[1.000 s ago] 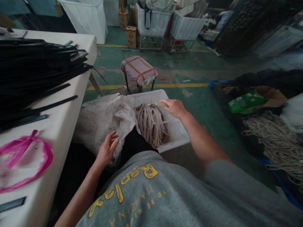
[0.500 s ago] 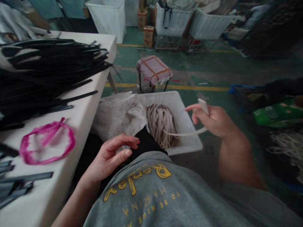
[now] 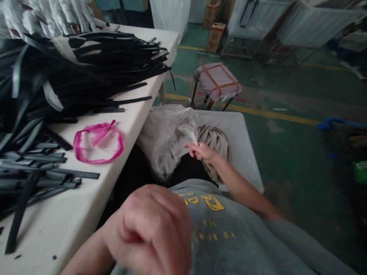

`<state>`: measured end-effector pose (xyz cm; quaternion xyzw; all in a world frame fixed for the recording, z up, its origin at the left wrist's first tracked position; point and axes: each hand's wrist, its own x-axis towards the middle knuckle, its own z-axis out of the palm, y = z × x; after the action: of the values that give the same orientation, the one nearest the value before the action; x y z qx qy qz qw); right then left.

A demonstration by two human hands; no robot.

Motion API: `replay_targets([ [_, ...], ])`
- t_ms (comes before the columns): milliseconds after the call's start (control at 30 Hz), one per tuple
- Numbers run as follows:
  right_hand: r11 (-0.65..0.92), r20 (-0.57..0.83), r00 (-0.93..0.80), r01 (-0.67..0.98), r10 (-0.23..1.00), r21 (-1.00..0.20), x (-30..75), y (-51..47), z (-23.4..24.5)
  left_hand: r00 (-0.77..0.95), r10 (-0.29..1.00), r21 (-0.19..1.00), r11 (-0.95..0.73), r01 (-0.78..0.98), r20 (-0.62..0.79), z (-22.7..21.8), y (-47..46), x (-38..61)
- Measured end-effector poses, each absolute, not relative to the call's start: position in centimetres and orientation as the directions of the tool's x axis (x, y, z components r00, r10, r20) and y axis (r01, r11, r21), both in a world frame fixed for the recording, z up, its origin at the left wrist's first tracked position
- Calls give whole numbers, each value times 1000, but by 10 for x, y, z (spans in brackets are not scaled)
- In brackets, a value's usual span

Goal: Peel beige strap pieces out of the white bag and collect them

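My right hand (image 3: 203, 151) is closed on a pale flat strip (image 3: 194, 138), whose end sticks up past the fingers. It is over the near edge of a white plastic bin (image 3: 249, 152), in front of a bundle of beige strips (image 3: 220, 140) lying in that bin. Close to the camera, my left hand (image 3: 155, 229) is raised with its fingers curled down. Whatever it may hold is hidden behind the knuckles. A crumpled clear plastic bag (image 3: 164, 131) lies beside the bundle, at the bin's left side.
On the left, a white table (image 3: 77, 217) bears a heap of black strips (image 3: 94, 72), shorter black pieces (image 3: 48, 175) and a pink ring of plastic tape (image 3: 77, 147). A padded stool (image 3: 219, 80) stands behind the bin. Further back are a cardboard box (image 3: 215, 37) and wheeled carts (image 3: 249, 26).
My right hand has swung left and inward with the strip, from the bin's right side to its near edge. My left hand has come up towards the camera and its fingers have curled.
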<state>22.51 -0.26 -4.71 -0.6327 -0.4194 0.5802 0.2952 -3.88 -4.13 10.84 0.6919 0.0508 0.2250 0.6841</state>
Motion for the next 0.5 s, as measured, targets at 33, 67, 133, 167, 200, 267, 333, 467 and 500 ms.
replay_targets([
  [33,-501,-512,17,233,859,-833,218,3,-58,885,410,967,31,-254,219,106,-39,-40],
  [67,-518,-527,47,281,848,-808,212,7,-68,875,450,957,126,-260,179,101,-37,-40],
  [133,-524,-535,79,364,841,-770,200,14,-82,845,533,934,274,-228,50,83,-34,-40],
  [167,-519,-533,87,400,842,-755,195,17,-88,821,571,928,320,-193,-26,70,-33,-39],
  [200,-512,-525,102,441,845,-737,191,19,-92,791,602,923,356,-146,-107,57,-33,-37],
  [267,-494,-497,146,521,855,-696,184,24,-97,726,637,908,418,-45,-258,31,-34,-36],
  [333,-482,-461,197,582,865,-655,180,29,-100,669,644,883,468,38,-370,11,-35,-35],
  [467,-471,-407,258,640,876,-608,178,35,-103,602,654,854,511,95,-458,-3,-33,-38],
  [500,-465,-397,262,643,880,-608,180,35,-103,594,658,853,514,94,-462,-4,-31,-38],
])
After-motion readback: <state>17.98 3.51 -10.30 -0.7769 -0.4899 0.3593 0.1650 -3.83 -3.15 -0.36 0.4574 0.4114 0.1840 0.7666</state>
